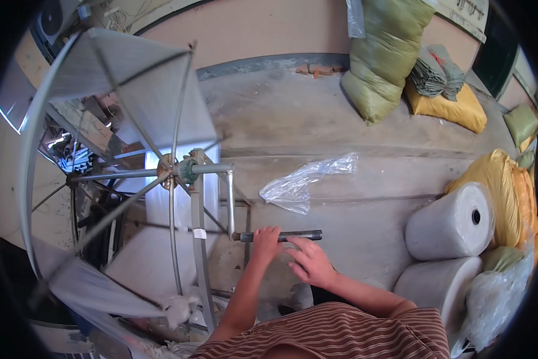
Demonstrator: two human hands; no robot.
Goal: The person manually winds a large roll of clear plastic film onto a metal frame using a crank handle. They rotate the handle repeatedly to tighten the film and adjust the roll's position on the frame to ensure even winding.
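My left hand [267, 243] is closed around the dark tubular handle [302, 235] of a metal crank [231, 200], close to the crank arm. Just right of it, my right hand [312, 263] has its fingers apart, with the fingertips at the near side of the handle. Whether they press on it I cannot tell. The crank joins the shaft of a large spoked reel [169, 170], held by a grey upright post [200, 257]. Whitish sheet material [161, 107] is stretched around the reel's outer bars.
A crumpled clear plastic bag [311, 179] lies on the concrete floor. Large white rolls [448, 221] stand at the right, by yellow sacks [490, 173]. A tall green-yellow sack [382, 60] leans at the back wall, beside folded grey sacks [433, 72] on a yellow one.
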